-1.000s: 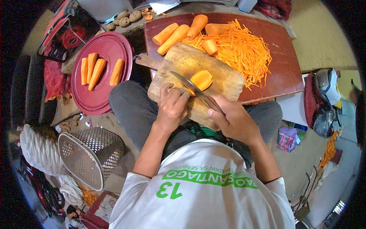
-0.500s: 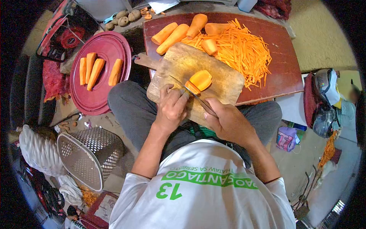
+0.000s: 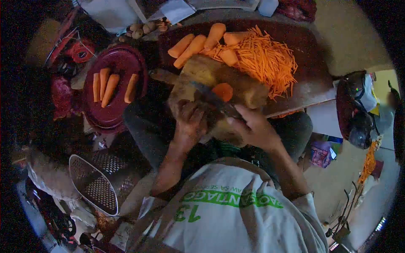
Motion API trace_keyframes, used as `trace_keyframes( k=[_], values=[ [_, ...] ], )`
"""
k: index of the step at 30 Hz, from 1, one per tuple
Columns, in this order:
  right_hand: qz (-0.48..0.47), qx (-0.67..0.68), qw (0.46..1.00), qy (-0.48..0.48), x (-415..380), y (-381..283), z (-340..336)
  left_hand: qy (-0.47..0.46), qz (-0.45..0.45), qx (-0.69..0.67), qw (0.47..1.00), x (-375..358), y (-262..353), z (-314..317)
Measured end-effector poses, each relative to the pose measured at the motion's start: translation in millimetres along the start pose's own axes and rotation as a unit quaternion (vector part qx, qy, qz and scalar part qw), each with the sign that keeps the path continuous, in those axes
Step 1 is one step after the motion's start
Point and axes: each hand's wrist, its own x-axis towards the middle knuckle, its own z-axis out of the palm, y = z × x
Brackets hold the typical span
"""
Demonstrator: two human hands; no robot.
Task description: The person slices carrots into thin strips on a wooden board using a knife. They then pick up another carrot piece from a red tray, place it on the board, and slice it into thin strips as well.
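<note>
A wooden cutting board [image 3: 200, 71] lies tilted across my lap and against the table edge. My right hand [image 3: 257, 128] is closed round the handle of a knife [image 3: 213, 99], whose blade points up and left across the board. Just beyond the blade lies a cut carrot piece [image 3: 222, 91], partly covered by the knife. My left hand [image 3: 191, 120] rests at the near left of the board with its fingers curled, close to the blade. Deep shadow hides whatever those fingers hold, if anything.
Behind the board, the red table [image 3: 312, 80] bears a heap of carrot strips [image 3: 270, 63] and several peeled carrots [image 3: 194, 48]. To the left, carrots lie on a round red lid [image 3: 120, 114]. A perforated basket [image 3: 95, 185] lies on the floor; potatoes [image 3: 141, 29] sit at the back.
The view has become much darker. The knife has shifted slightly and shows more of its blade's flat side. Less of the cut carrot shows beside it. My left hand has barely moved.
</note>
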Motion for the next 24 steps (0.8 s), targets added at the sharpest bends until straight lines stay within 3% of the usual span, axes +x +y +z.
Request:
trace_keyframes(
  k=[2,5,12,14,15,17,19,21,24],
  values=[
    [0.044,0.006,0.999,0.015,-10.1,-8.5,-13.3,0.007,-0.002,0.020,1.000,3.7,2.7,-0.6],
    [0.030,-0.022,0.995,0.094,-25.5,7.5,-21.1,0.031,-0.075,0.006,0.997,2.4,4.6,13.6],
    [0.151,-0.036,0.987,0.051,-58.0,42.9,-30.5,-0.028,-0.122,-0.023,0.992,11.1,10.6,15.4],
    [0.142,-0.032,0.983,0.110,-65.7,43.0,-16.7,-0.049,-0.134,-0.029,0.989,10.2,9.1,19.7],
    [0.123,-0.027,0.977,0.171,-49.9,8.8,-4.3,-0.063,-0.142,-0.026,0.988,9.9,9.5,21.3],
    [0.091,-0.025,0.975,0.203,-46.4,4.2,-0.4,-0.071,-0.140,-0.012,0.988,9.5,9.6,26.7],
    [0.098,0.000,0.985,0.140,-58.7,44.2,-5.1,-0.060,-0.120,0.010,0.991,10.8,8.9,32.9],
    [0.180,0.085,0.977,0.070,-60.2,62.5,-5.2,-0.074,-0.129,0.000,0.989,17.5,9.6,31.4],
    [0.253,0.179,0.948,0.066,-56.6,70.1,4.0,-0.092,-0.113,0.005,0.989,23.4,6.4,31.1]
  ],
)
